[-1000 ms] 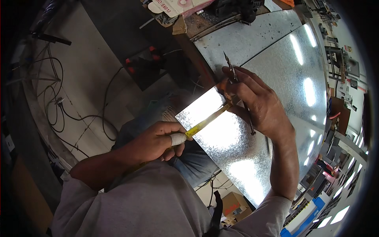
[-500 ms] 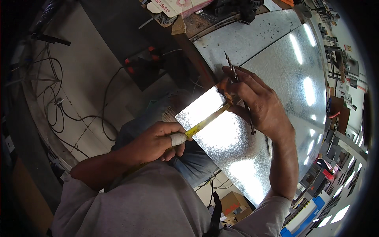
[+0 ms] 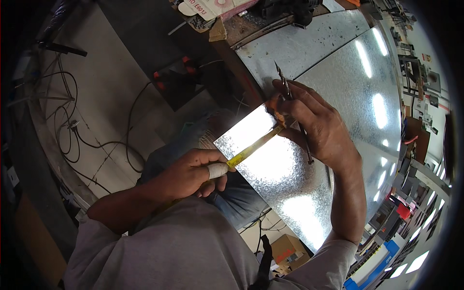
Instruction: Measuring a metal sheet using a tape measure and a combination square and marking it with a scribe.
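A yellow tape measure (image 3: 251, 150) lies stretched across the corner of a shiny metal sheet (image 3: 270, 169). My left hand (image 3: 203, 171) is closed on the tape at the sheet's near-left edge, the thumb wrapped in a pale bandage. Its tape case does not show clearly. At the far end of the tape, my right hand (image 3: 311, 118) bends over the sheet, fingertips at the blade. Between its fingers sits a thin dark scriber (image 3: 283, 79), with its sharp tip pointing up and away; the other end shows below the palm. The fingertips are partly hidden.
Grey metal worktop (image 3: 295, 48) runs behind the sheet, with a printed carton (image 3: 212, 7) and dark clutter at its far edge. Black cables (image 3: 99, 144) trail over the floor at left. A cardboard box (image 3: 287, 249) stands below the sheet's near edge.
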`<action>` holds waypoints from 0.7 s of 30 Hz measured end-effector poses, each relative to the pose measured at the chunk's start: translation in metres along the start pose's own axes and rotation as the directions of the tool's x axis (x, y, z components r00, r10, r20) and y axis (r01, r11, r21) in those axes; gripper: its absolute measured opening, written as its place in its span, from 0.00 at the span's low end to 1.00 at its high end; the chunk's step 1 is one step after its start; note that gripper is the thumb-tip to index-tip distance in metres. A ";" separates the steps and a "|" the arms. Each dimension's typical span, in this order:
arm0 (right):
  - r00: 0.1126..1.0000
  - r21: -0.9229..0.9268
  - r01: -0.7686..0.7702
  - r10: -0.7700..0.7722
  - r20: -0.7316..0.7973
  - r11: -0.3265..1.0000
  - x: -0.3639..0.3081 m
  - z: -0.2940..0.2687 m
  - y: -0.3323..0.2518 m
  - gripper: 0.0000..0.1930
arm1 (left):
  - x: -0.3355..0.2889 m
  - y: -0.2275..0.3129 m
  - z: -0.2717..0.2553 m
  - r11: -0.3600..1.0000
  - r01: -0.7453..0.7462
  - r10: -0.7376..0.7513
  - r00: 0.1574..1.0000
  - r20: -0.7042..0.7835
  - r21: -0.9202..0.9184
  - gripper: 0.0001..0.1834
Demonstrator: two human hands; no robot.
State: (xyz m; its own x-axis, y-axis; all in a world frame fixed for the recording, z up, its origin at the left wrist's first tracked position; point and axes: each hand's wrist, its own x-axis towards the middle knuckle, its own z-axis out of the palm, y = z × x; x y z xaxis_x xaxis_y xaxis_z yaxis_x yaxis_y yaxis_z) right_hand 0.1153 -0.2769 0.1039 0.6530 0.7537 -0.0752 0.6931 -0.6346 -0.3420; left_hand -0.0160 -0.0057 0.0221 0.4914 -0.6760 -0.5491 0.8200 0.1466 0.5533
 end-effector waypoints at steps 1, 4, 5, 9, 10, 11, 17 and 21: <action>1.000 0.000 -0.001 0.001 0.000 1.000 -0.001 0.000 0.000 0.20 | 0.000 0.000 0.000 1.000 0.001 -0.001 1.000 0.000 0.000 0.13; 1.000 0.011 0.017 -0.017 0.002 1.000 0.000 -0.001 0.002 0.20 | 0.000 -0.001 0.001 0.999 -0.001 0.000 1.000 -0.025 -0.033 0.11; 0.998 0.059 0.046 -0.043 -0.043 0.997 0.001 -0.003 0.002 0.21 | 0.000 -0.001 0.001 1.000 -0.007 0.006 1.000 -0.021 -0.030 0.11; 0.959 0.203 0.177 -0.122 -0.256 0.963 0.006 -0.020 0.004 0.24 | 0.000 -0.001 -0.001 1.000 -0.014 0.013 1.000 0.010 0.014 0.13; 0.951 0.253 0.197 -0.122 -0.285 0.947 0.008 -0.025 0.005 0.27 | 0.000 -0.001 -0.001 1.000 -0.013 0.012 1.000 0.011 0.015 0.13; 0.962 0.241 0.177 -0.115 -0.250 0.954 0.009 -0.028 0.003 0.27 | 0.000 -0.001 -0.001 1.000 0.003 -0.002 1.000 -0.003 0.019 0.13; 0.995 0.688 0.071 -0.006 -0.097 0.722 0.025 -0.021 -0.008 0.22 | -0.002 0.002 0.001 0.999 0.035 -0.035 0.999 -0.020 0.012 0.13; 0.951 0.726 0.261 -0.299 -0.079 0.637 0.042 -0.015 -0.011 0.13 | -0.002 0.004 0.003 0.999 0.035 -0.035 0.999 -0.035 0.008 0.13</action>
State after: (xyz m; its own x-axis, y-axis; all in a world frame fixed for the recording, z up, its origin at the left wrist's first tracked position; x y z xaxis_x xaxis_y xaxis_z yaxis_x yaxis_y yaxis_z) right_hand 0.1401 -0.2408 0.1188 0.4375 0.8931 0.1048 0.3898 -0.0834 -0.9171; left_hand -0.0145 -0.0060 0.0273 0.4722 -0.6554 -0.5894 0.8344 0.1166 0.5387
